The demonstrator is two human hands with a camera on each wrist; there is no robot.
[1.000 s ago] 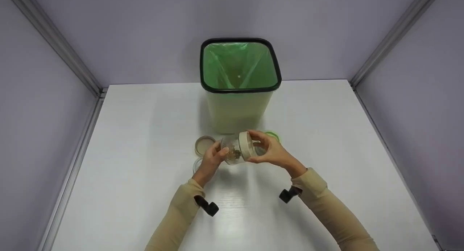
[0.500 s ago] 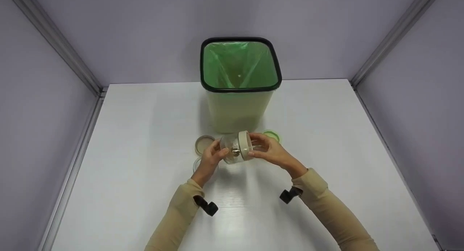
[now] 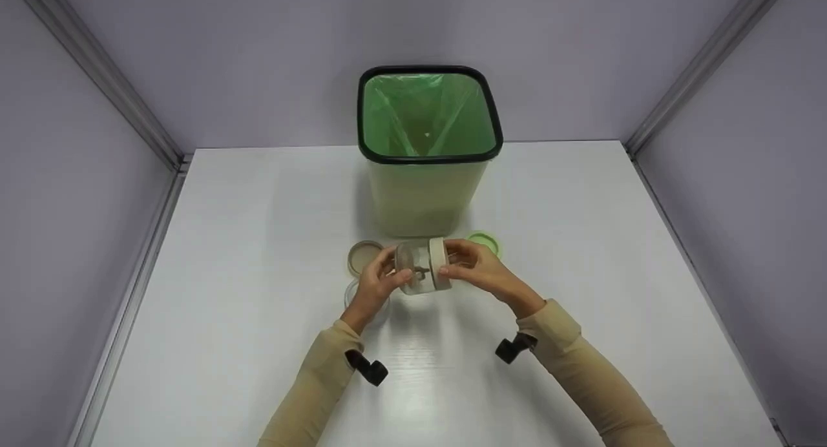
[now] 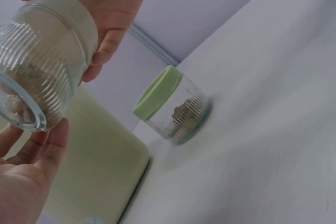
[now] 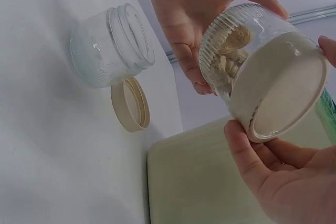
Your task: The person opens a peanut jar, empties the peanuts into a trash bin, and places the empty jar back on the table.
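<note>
Your right hand (image 3: pixel 481 272) curled its fingers (image 5: pixel 247 150) and thumb round the cream lid (image 5: pixel 281 95) of a ribbed glass jar (image 3: pixel 420 266), pinching the lid's rim. Your left hand (image 3: pixel 378 285) cupped the jar's glass base, fingers wrapped round the ribbed wall. Between the two hands the jar lay on its side, lifted above the white table (image 3: pixel 226 272), with its lid toward the right. Inside it sat pale brown lumps (image 5: pixel 228 59), gathered against the lower wall; the wrist views were too blurred through the ribbing to tell what they were.

Just beyond your right hand, a second jar with a green lid (image 4: pixel 157 93) stood on the table (image 4: pixel 262 129), small pieces lying in its bottom. On the left, near your left hand, an open glass jar (image 5: pixel 110 51) rested without a lid, and a loose cream lid (image 5: pixel 131 103) lay flat just beside it on its far side.

Farther back, in the middle of the table, a pale green bin (image 3: pixel 426 188) with a black rim (image 3: pixel 362 117) stood upright, lined with a green bag (image 3: pixel 426 117). Both your sleeves (image 3: pixel 323 376) were tan, each wrist carrying a black camera mount (image 3: pixel 368 369).
</note>
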